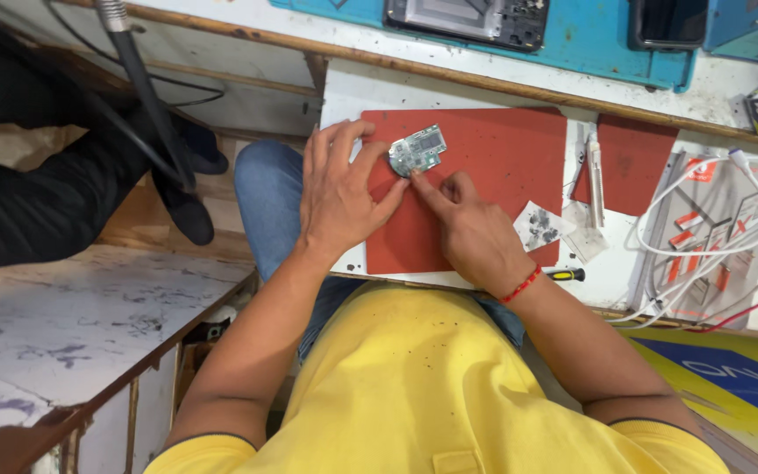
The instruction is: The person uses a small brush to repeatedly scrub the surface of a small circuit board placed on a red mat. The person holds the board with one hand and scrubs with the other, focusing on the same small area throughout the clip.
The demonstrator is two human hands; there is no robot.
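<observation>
On red work mat (pixel 484 175), small green circuit board (pixel 418 149) lies flat. Left hand (pixel 337 191) spread, fingertips steadying board's rounded edge. Right hand (pixel 471 230) mostly curled, index finger extended, touching board's lower edge. Right of mat: white pen-shaped tool (pixel 595 180), white cable (pixel 704 219) over grey packet with red-orange labels (pixel 704 254). Top: teal tray (pixel 589 44).

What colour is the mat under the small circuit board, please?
The mat is red, seen in the head view.
</observation>
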